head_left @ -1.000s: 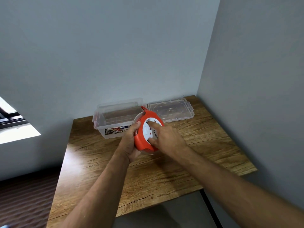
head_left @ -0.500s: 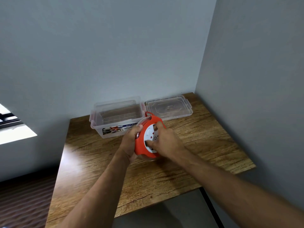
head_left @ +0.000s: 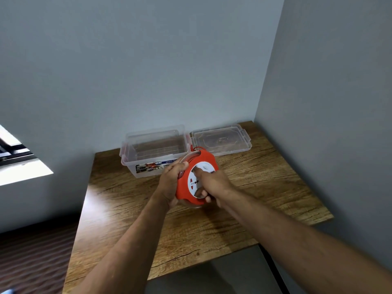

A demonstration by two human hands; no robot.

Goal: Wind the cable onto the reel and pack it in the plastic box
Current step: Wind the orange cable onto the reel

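An orange cable reel (head_left: 185, 186) with a white socket face is held tilted just above the wooden table (head_left: 265, 179). My left hand (head_left: 170, 183) grips its left rim. My right hand (head_left: 213, 183) curls round the white centre part, with fingers on its face and lower edge. A short loop of orange cable (head_left: 196, 148) shows at the reel's top. Behind the reel stands the clear plastic box (head_left: 154, 149), open and empty, with a printed label on its front.
The box's clear lid (head_left: 221, 140) lies flat to the right of the box, near the corner of the two grey walls. The table's front and left edges drop off to the floor.
My right hand has turned on the reel's white centre, its fingers moving from the upper face toward the lower edge. The reel has stayed in my left hand's hold.
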